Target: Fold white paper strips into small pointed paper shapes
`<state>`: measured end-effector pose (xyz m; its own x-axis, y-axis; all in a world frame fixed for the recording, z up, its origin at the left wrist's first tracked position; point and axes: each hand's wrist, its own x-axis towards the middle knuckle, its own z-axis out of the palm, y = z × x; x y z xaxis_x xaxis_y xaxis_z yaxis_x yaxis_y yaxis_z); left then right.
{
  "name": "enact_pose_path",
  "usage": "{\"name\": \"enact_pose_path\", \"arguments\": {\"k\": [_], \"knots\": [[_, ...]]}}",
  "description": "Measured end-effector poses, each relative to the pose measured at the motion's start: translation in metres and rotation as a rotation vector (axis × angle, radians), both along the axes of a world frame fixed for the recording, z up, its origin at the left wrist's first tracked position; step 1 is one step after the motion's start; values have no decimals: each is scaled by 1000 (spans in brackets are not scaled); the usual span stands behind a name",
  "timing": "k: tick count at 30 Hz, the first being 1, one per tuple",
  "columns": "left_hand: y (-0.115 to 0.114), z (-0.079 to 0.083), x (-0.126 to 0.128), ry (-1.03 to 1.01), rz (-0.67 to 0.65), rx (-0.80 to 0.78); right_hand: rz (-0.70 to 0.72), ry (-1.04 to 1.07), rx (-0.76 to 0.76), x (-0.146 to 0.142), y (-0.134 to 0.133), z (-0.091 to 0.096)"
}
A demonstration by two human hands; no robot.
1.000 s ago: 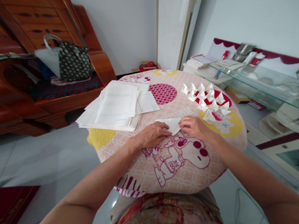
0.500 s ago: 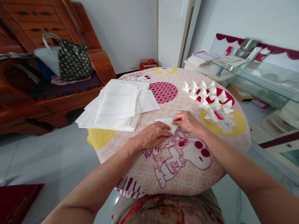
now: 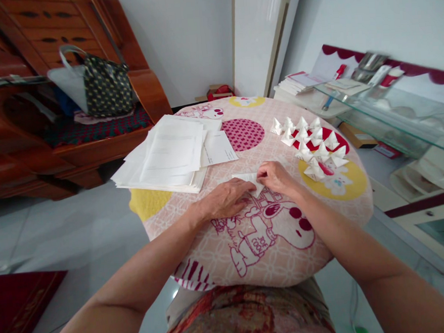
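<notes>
The small white folded sheet of paper [image 3: 250, 179] lies on the tabletop just above the centre of the frame, between the two hands, and only a narrow wedge of it shows. A second ago a broader pointed flap lay open between the hands. Since then the right hand [image 3: 279, 178] has slid leftward, and the paper now looks smaller and more tightly doubled, so the fold in hand seems to have been carried over and closed.

The left hand [image 3: 226, 199] lies nearly flat, its fingers stretched out and resting on the paper's near left edge. It pins the paper down and does not clasp it. The right hand's grip is nearly closed, with thumb and fingertips bunched on the paper's right corner. They appear to pinch it, though the exact contact is hidden under the fingers.

The round tabletop is covered in a pink cloth printed with a cartoon dog [image 3: 266, 254]. To the right of centre sits a cluster of small white pointed paper shapes [image 3: 314, 147], well apart from the hands. To the left of centre is a loose stack of white paper sheets [image 3: 168, 157]. At the upper left a dark spotted handbag [image 3: 106, 86] rests on a red-brown wooden bench [image 3: 34, 144].
</notes>
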<state>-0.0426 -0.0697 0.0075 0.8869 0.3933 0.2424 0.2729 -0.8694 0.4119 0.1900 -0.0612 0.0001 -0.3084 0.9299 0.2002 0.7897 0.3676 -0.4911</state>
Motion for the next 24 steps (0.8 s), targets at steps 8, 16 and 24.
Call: {"name": "enact_pose_path", "arguments": {"k": [8, 16, 24], "knots": [[2, -2, -1, 31, -54, 41, 11, 13, -3, 1, -1, 1], [1, -1, 0, 59, -50, 46, 6, 13, 21, 0, -2, 2], [-2, -4, 2, 131, -4, 121, 5, -5, 22, 0, -2, 1]]}}
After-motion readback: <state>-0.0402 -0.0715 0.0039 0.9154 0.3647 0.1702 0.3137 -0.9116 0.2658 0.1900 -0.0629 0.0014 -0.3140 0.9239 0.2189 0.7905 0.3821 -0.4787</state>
